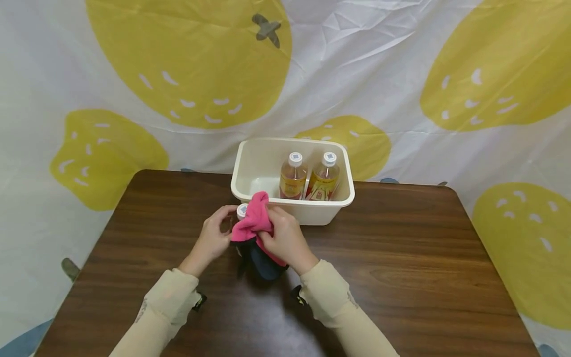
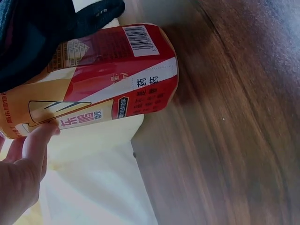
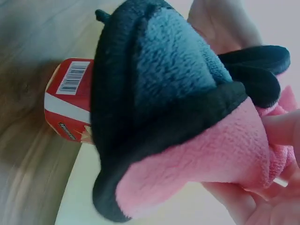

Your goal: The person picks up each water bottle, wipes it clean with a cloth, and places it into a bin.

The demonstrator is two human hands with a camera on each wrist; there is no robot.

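My left hand (image 1: 215,237) grips the upper part of a drink bottle (image 2: 117,79) with a red and yellow label, in front of a cream bin. Only the white cap (image 1: 242,210) of that bottle shows well in the head view; cloth hides much of the rest. In my right hand (image 1: 285,235) is a fleecy pink and dark blue cloth (image 1: 254,220), pinched between thumb and fingers and draped against the bottle's side. The right wrist view shows the cloth's pink part (image 3: 201,154) and dark trim hanging over the bottle's red lower label (image 3: 70,101).
The cream bin (image 1: 312,214) stands at the table's back edge. Two similar bottles, one amber (image 1: 293,181) and one with a red and yellow label (image 1: 323,181), stand in its right half. A lemon-print curtain (image 1: 357,64) hangs behind the dark wooden table (image 1: 401,267).
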